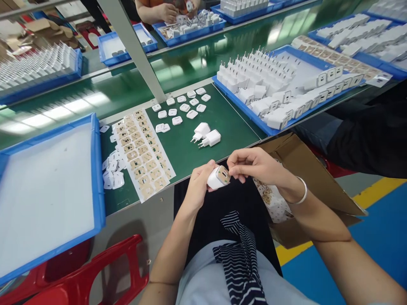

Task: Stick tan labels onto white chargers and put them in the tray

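Observation:
My left hand (199, 183) is closed around a white charger (217, 178) above my lap, at the table's front edge. A tan adhesive piece with a dark slot (224, 173) covers the charger's end face, which points right. Fingers pinched together, my right hand (254, 166) is right beside that face; whatever they hold is too small to make out. On the green table ahead lie two more white chargers with pins (206, 134). Behind them are several loose white covers (181, 107). To their left lies a sheet of tan stickers (143, 154), some partly peeled away.
A blue tray of white chargers (251, 120) stands at right, and a blue-rimmed tray (98, 169) at left. White covers (112, 171) are piled beside the sheet. Below right sits an open cardboard box (305, 182). A metal post (136, 55) rises behind; across the belt, another person's hands (170, 12) work.

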`<state>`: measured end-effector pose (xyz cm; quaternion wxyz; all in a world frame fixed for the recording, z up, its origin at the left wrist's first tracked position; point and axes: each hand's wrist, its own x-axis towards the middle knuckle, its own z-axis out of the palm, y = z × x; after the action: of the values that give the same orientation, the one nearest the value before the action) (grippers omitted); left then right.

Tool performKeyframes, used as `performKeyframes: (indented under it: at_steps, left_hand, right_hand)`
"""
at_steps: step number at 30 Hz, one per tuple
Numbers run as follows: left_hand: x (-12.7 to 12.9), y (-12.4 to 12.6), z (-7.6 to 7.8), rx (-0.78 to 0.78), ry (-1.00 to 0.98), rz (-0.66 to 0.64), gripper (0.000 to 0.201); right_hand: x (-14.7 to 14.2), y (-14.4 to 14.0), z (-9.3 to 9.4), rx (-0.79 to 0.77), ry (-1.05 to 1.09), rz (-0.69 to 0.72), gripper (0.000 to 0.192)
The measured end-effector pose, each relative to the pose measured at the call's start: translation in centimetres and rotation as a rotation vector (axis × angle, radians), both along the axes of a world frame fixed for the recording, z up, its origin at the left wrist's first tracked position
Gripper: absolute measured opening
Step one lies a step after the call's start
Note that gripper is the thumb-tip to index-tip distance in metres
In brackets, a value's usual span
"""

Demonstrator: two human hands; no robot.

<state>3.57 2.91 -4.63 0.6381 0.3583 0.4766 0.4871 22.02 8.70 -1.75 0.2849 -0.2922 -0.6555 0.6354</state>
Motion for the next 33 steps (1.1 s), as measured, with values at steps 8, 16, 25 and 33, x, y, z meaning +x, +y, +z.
performKeyframes:
  at_steps: [8, 16, 25, 33]
  left_hand:
    - [0.9, 0.1, 0.3, 0.017, 0.018, 0.088, 0.048]
    - [2.2, -0.9, 0.7, 0.092, -0.031, 0.264, 0.043]
    - [3.2, -1.1, 0.5, 0.120, -0.128, 0.343, 0.042]
    - [2.6, -1.0, 0.3, 0.179, -0.024, 0.296, 0.045]
  right_hand:
    - [0.6, -3.3, -0.3, 0.279, -0.035, -0.167, 0.017]
    - [-2.6, -5.7, -3.0, 0.415, 0.209, -0.567, 0.015]
    - [-3.9, -6.0, -3.9, 0.510, 0.333, -0.736, 0.020]
    - [-2.5, -5.8, -3.2, 0.535, 0.235, -0.589, 0.022]
